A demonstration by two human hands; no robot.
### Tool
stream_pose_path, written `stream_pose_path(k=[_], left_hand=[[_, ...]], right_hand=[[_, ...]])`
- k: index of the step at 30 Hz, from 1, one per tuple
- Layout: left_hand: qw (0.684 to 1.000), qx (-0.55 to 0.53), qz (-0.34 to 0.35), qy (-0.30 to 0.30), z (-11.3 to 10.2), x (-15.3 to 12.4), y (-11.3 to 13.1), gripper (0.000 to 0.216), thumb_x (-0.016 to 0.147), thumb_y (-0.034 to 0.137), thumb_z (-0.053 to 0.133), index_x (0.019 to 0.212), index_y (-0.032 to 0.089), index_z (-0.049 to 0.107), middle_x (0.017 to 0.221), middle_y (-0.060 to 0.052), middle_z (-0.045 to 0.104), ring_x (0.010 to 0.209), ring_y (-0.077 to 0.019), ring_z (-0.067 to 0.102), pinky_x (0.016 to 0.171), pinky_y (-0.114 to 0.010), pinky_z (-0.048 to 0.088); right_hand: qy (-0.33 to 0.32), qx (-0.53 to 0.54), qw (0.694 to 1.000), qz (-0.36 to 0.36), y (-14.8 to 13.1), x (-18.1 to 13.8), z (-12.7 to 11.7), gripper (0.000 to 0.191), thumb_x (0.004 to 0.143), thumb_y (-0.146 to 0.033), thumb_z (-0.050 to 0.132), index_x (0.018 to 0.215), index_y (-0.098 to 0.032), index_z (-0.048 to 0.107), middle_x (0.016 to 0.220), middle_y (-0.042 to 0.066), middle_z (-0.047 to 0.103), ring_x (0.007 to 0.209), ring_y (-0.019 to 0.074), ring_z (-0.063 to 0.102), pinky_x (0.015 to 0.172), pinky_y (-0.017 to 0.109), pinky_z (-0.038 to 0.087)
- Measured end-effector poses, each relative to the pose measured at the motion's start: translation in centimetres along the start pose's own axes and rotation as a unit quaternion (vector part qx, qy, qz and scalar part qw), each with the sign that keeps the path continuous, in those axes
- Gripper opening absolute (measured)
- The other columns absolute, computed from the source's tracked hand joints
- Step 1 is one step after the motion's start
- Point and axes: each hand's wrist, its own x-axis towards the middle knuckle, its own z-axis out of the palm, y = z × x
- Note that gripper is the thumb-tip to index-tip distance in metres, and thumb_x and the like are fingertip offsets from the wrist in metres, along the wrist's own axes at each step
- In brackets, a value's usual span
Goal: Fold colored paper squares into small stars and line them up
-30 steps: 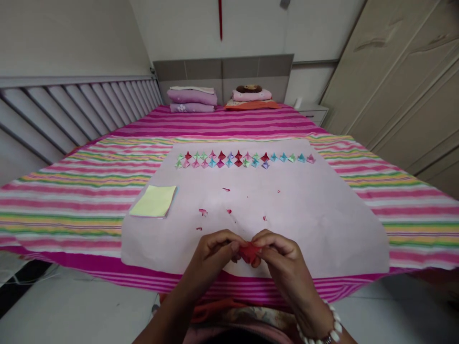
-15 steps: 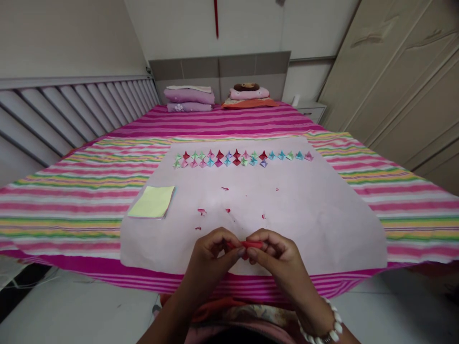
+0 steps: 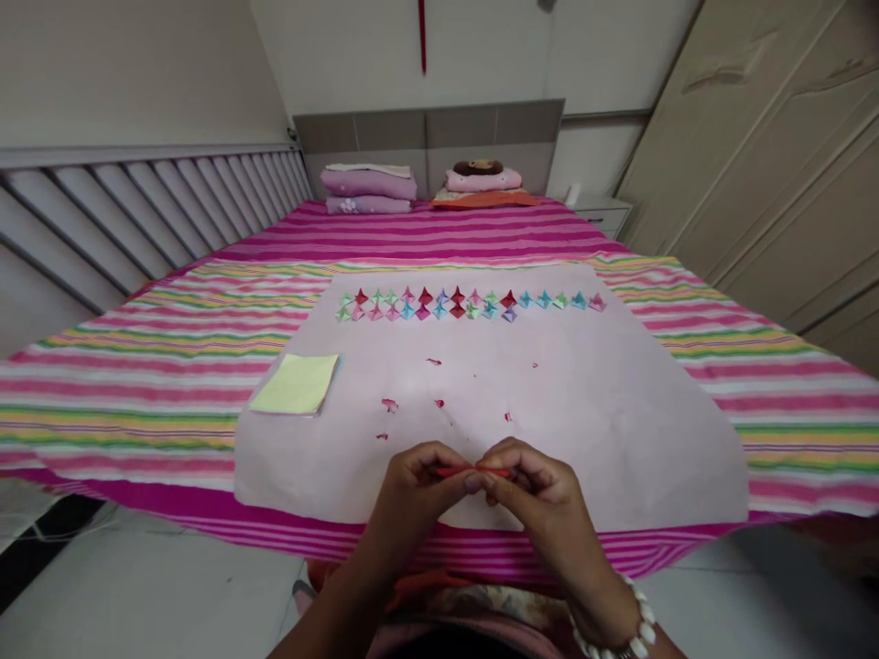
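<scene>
Red folded paper (image 3: pixel 500 472), just a thin strip from where I stand, is held over the near edge of the large pale paper sheet (image 3: pixel 618 412). The person's left hand (image 3: pixel 422 485) pinches one end, the right hand (image 3: pixel 546 490) the other, thumb tips close together. Small red scraps (image 3: pixel 389 405) lie around the sheet's middle, a square pale-yellow paper stack (image 3: pixel 295 384) on its left side, two rows of tiny multicoloured folded-paper stars (image 3: pixel 457 309) near its far edge

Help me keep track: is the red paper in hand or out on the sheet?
In hand: the left hand and right hand pinch the red paper, only a narrow strip of it showing.
</scene>
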Motion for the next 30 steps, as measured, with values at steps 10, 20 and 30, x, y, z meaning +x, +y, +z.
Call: stream_pose_path(k=[10, 20, 30], left_hand=[[0.996, 0.056, 0.056, -0.031, -0.6, 0.2, 0.8, 0.023, 0.081, 0.033, 0.061, 0.073, 0.016, 0.074, 0.064, -0.002, 0.061, 0.064, -0.0136, 0.053, 0.063, -0.026, 0.043], [0.999, -0.021, 0.024, 0.013, -0.1, 0.6, -1.0, 0.019, 0.068, 0.034, 0.075, 0.069, 0.016, 0.069, 0.065, 0.000, 0.065, 0.063, -0.0122, 0.054, 0.062, -0.024, 0.042], [0.997, -0.065, -0.005, -0.036, -0.3, 1.0, -1.1, 0.025, 0.075, 0.038, 0.069, 0.076, 0.014, 0.074, 0.063, -0.002, 0.063, 0.062, -0.0124, 0.056, 0.064, -0.026, 0.047]], right_hand=[[0.063, 0.042, 0.997, 0.014, 1.3, 0.5, -0.7, 0.012, 0.068, -0.024, 0.079, 0.062, -0.021, 0.069, 0.063, -0.001, 0.062, 0.063, 0.0145, 0.054, 0.062, 0.028, 0.042], [0.107, 0.042, 0.993, 0.009, 2.0, 0.4, -0.5, 0.012, 0.075, -0.029, 0.073, 0.066, -0.021, 0.069, 0.062, -0.002, 0.057, 0.063, 0.0129, 0.047, 0.062, 0.026, 0.038], [0.052, 0.053, 0.996, 0.054, 1.3, 0.3, -0.2, 0.020, 0.078, -0.039, 0.070, 0.082, -0.019, 0.072, 0.071, 0.002, 0.064, 0.064, 0.0157, 0.051, 0.064, 0.029, 0.040]])
